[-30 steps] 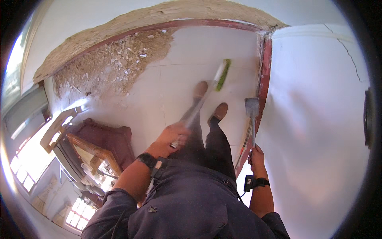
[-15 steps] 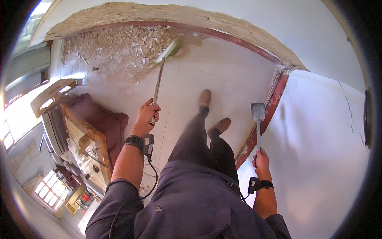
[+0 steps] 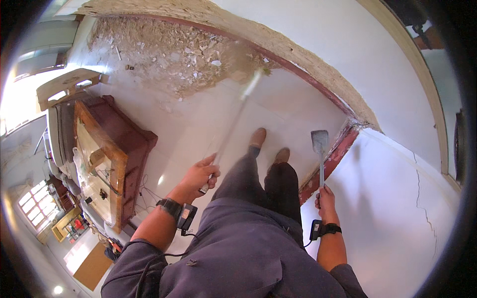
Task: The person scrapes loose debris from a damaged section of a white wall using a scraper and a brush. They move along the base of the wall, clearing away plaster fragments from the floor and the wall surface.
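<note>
My left hand [image 3: 202, 174] is closed around the handle end of a long broom [image 3: 252, 83]. The broom's pale head and greenish bristles are smeared by motion at the right edge of a heap of plaster rubble [image 3: 171, 57]. Lower right, my right hand [image 3: 325, 200] grips the thin handle of a small, flat-bladed metal shovel [image 3: 320, 140]. Its grey blade points away from me, held up off the floor beside the red skirting. Chips and dust are spread along the foot of the far wall.
Stripped brown masonry [image 3: 298, 54] runs above a red skirting strip [image 3: 325, 92] on the far wall. A cracked white wall [image 3: 387, 198] stands close on my right. To the left is a dark red wooden cabinet [image 3: 126, 134] with loose cables by it. My shoes [image 3: 257, 137] stand on pale tiles.
The broom has swung to the right along the rubble's edge, and my left hand has moved right and nearer. My view has turned somewhat. The right hand keeps its hold on the shovel.
</note>
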Motion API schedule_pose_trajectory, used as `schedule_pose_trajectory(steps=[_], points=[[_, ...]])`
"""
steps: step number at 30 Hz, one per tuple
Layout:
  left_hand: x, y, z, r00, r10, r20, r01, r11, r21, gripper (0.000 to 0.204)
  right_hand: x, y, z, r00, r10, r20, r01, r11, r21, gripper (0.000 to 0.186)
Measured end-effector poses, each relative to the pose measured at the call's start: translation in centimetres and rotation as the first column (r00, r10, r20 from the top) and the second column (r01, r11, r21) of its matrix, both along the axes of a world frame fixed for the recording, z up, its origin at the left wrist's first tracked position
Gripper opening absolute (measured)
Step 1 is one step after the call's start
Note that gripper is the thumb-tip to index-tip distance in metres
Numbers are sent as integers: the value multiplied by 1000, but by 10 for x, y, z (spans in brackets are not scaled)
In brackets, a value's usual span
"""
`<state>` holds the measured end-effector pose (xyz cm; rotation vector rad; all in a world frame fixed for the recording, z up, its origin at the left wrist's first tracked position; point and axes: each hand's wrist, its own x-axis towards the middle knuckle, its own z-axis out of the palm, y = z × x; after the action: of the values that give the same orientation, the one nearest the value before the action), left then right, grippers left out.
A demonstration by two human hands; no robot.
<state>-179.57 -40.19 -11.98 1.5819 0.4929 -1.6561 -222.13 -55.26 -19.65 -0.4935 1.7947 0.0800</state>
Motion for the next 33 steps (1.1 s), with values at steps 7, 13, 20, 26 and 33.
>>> schedule_pose_trajectory(steps=[7,13,20,26,33], points=[[-57,-22,-121,942,-239,237,331,785,-524,21,8,-55,4,984,178,-28,-178,984,6,33],[-30,-127,-97,937,267,-225,-299,947,-120,11,-12,-102,3,972,225,-72,-226,974,0,35],[-17,-126,-98,709,642,-293,-694,710,-124,17,-22,-137,6,956,282,-80,-281,959,22,37],[-51,-115,-56,818,564,-110,-574,797,-188,52,-15,-150,8,937,347,-42,-345,938,35,37],[-60,-55,9,860,501,-101,-510,852,-119,62,-17,-151,9,920,389,-43,-387,920,56,35]])
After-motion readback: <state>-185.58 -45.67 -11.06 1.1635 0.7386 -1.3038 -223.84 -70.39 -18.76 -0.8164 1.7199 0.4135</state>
